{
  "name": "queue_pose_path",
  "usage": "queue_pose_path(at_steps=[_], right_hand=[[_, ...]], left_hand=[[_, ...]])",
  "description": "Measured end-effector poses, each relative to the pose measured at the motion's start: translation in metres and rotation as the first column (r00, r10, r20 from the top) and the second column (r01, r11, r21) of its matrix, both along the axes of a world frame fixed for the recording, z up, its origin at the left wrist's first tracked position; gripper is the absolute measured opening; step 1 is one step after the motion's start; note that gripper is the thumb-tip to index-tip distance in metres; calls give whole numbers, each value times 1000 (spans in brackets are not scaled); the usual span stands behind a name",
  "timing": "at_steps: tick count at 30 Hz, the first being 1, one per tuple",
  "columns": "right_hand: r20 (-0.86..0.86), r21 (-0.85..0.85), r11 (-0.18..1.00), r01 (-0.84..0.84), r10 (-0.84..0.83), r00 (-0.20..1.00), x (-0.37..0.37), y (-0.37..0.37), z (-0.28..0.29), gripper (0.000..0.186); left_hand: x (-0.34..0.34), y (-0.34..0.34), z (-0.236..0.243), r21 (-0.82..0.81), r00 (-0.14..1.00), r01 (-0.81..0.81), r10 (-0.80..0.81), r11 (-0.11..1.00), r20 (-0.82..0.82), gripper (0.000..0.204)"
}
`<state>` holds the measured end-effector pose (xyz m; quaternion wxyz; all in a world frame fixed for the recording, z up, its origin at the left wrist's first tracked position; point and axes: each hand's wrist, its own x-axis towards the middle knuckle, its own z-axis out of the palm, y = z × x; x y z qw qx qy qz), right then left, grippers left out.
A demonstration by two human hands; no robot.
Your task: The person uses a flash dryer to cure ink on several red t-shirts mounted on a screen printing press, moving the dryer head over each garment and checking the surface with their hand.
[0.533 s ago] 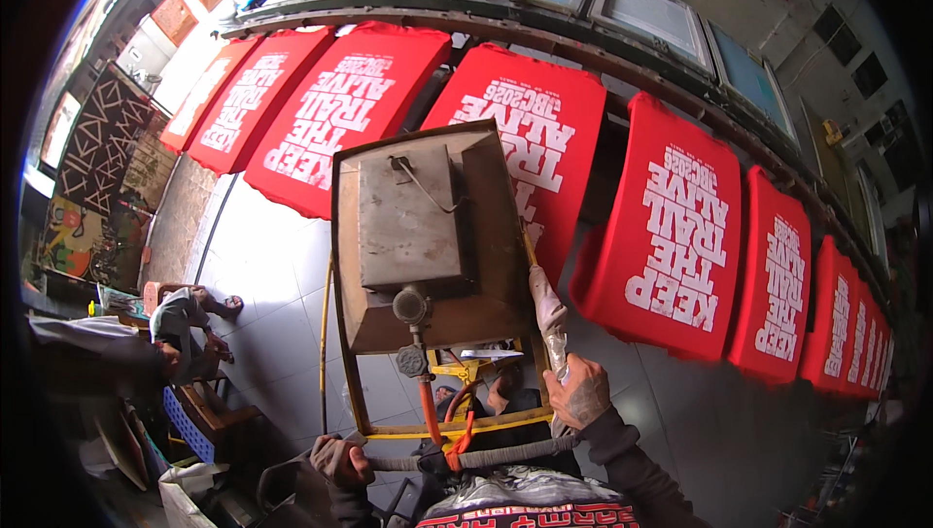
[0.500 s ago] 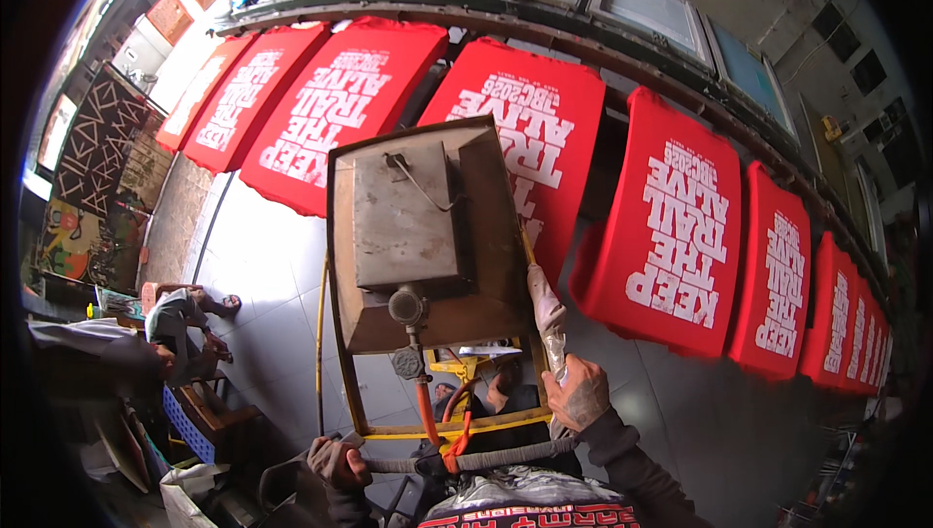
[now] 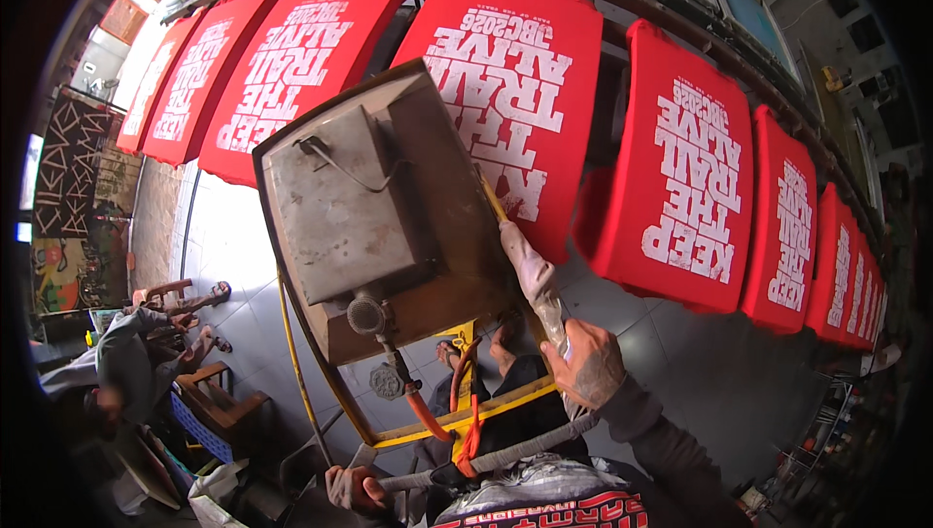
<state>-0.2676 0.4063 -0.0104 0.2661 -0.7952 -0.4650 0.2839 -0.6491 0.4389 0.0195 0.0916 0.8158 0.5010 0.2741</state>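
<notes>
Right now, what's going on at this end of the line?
A person holds a boxy, rusty metal heater unit on a yellow frame above a row of red printed shirts laid out on boards. The right hand grips the cloth-wrapped handle at the unit's side; the left hand holds a grey wrapped bar low down. An orange hose runs from the unit's underside. Another person sits at the left.
</notes>
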Motion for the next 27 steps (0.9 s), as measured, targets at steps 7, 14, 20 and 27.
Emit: queue_pose_path(at_steps=[7, 14, 20, 27], right_hand=[[7, 38, 996, -76, 76, 997, 0, 60, 1, 26], [24, 19, 996, -90, 90, 996, -2, 110, 2, 25], [34, 2, 999, -49, 49, 998, -3, 148, 5, 25], [19, 58, 998, -20, 19, 1000, -24, 190, 4, 28]], left_hand=[[-1, 22, -4, 48, 996, -84, 85, 995, -25, 47], [-38, 58, -22, 125, 987, -5, 25, 992, -156, 46], [-35, 101, -32, 176, 996, -36, 49, 984, -71, 44], [-59, 167, -19, 222, 998, 25, -12, 975, -60, 40]])
